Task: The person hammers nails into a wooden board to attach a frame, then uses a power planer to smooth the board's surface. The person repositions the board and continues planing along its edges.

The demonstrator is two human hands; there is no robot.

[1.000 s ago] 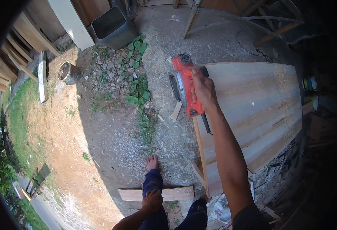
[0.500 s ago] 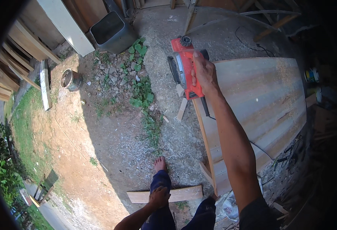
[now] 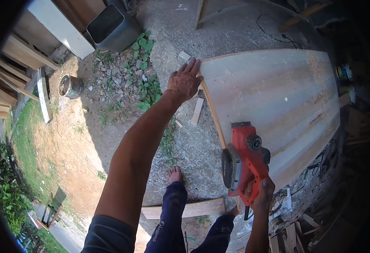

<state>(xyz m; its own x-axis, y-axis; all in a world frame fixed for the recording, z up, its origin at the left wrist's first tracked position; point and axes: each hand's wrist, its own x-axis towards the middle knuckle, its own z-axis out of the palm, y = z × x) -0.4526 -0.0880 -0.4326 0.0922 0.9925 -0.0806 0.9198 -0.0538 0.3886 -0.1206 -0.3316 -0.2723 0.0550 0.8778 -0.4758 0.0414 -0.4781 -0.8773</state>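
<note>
A red electric planer [image 3: 251,158] with a black knob lies along the near left edge of a large pale wooden panel [image 3: 277,88]. My right hand [image 3: 260,195] is wrapped round its rear handle, the power cord hanging below. My left hand [image 3: 184,81] reaches forward to the panel's far left corner. Its fingers are stretched out and touch the edge there, holding no tool. The planer hides part of the panel's edge strip [image 3: 212,107], and its underside is out of sight.
Wood shavings and small offcuts [image 3: 197,111] litter the ground left of the panel. A board [image 3: 193,208] lies near my feet. Farther off stand a grey bin [image 3: 121,36] and a paint-stained bucket [image 3: 72,87]. A black cord [image 3: 277,36] trails beyond the panel.
The planer has come back from the panel's far left corner to its near side, still in my right hand. My left hand has left my knee and reached the far corner.
</note>
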